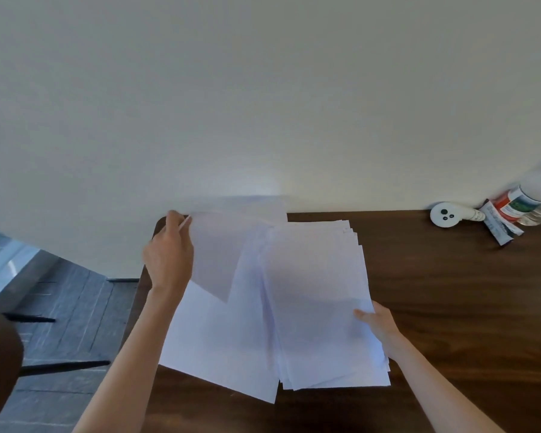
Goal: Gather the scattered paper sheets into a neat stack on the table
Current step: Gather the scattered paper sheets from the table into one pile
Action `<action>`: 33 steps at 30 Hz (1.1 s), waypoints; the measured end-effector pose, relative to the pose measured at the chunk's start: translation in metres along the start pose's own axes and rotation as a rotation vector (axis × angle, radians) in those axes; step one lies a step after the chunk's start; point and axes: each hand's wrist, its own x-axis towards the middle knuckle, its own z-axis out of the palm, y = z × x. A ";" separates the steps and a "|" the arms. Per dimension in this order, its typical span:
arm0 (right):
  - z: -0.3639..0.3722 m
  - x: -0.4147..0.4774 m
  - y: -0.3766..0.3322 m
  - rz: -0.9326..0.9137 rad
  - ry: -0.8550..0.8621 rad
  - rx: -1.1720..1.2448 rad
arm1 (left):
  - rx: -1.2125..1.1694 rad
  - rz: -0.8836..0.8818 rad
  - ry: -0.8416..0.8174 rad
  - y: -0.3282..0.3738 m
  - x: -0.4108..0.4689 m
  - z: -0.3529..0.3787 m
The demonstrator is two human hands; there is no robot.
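Observation:
A loose stack of white paper sheets (319, 295) lies on the dark wooden table (450, 307), its edges fanned and uneven. My right hand (377, 323) grips the stack's right edge, thumb on top. A single sheet (222, 254) is lifted off the table at the left, and my left hand (169, 254) pinches its upper left corner. Another flat sheet (219, 348) lies under it, left of the stack and partly beneath the stack's edge.
At the table's far right, by the wall, stand a white round device (445, 214), a small packet (498, 225) and a plastic bottle (531, 198). The table's left edge runs near my left arm, with grey floor (66, 307) and chair legs beyond.

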 end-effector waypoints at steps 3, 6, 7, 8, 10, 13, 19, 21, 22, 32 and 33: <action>0.000 -0.006 -0.002 0.008 -0.001 -0.017 | -0.092 -0.067 0.069 0.002 -0.007 -0.023; 0.001 -0.007 -0.004 0.015 -0.013 -0.018 | -0.149 -0.119 0.001 0.004 -0.020 -0.019; 0.001 -0.010 -0.007 0.023 -0.016 -0.004 | -0.160 -0.129 -0.035 0.007 -0.027 -0.015; 0.000 -0.010 -0.007 0.038 -0.019 0.017 | -0.173 -0.148 -0.088 0.013 -0.036 -0.009; 0.000 -0.011 -0.007 0.076 -0.018 0.079 | -0.223 -0.217 -0.224 0.026 -0.058 0.007; -0.001 -0.008 -0.001 0.125 -0.016 0.138 | -0.362 -0.328 -0.451 0.047 -0.098 0.039; -0.004 0.003 0.014 0.143 -0.033 0.286 | -0.626 -0.605 -0.662 0.068 -0.175 0.082; -0.002 -0.004 0.010 0.143 -0.035 0.270 | -0.641 -0.663 -0.683 0.070 -0.192 0.087; 0.000 -0.009 0.005 0.140 -0.032 0.244 | -0.631 -0.670 -0.701 0.071 -0.197 0.089; -0.002 -0.012 0.005 0.000 -0.043 0.069 | -0.504 -0.698 -0.716 0.073 -0.208 0.085; -0.002 -0.012 0.006 -0.021 -0.042 0.084 | -0.475 -0.709 -0.691 0.069 -0.206 0.084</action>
